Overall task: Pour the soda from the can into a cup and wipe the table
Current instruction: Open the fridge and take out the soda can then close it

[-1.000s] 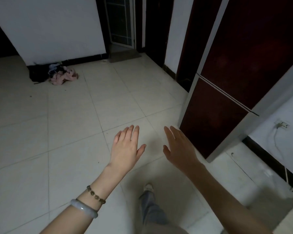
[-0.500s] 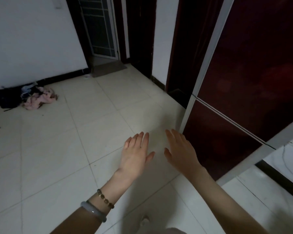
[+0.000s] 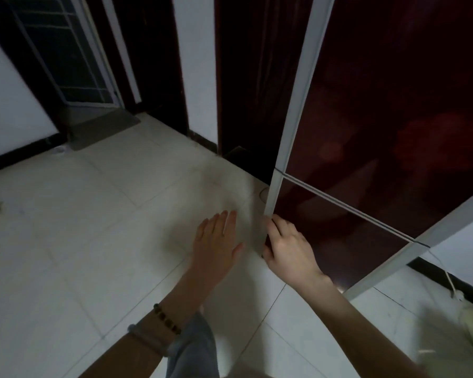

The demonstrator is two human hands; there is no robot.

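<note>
— Pale floor tiles (image 3: 93,241) are spread over the left and bottom of the frame, and a dark red fridge (image 3: 393,132) is stood along the right. Is the can seen anywhere?

— No can, cup or table is shown. The can is judged to be kept inside the fridge, though that cannot be confirmed.

— How are the hands held?

— At centre frame the right hand (image 3: 287,249) is curled round the silver left edge of the lower door (image 3: 339,241). The left hand (image 3: 216,241) is held flat and loose just beside it, over the floor, with nothing gripped.

— How is the opening best done?

— The door should be drawn by its edge with one steady pull, so the seal is broken without the fridge being rocked. The left hand is best kept free for the can.
</note>
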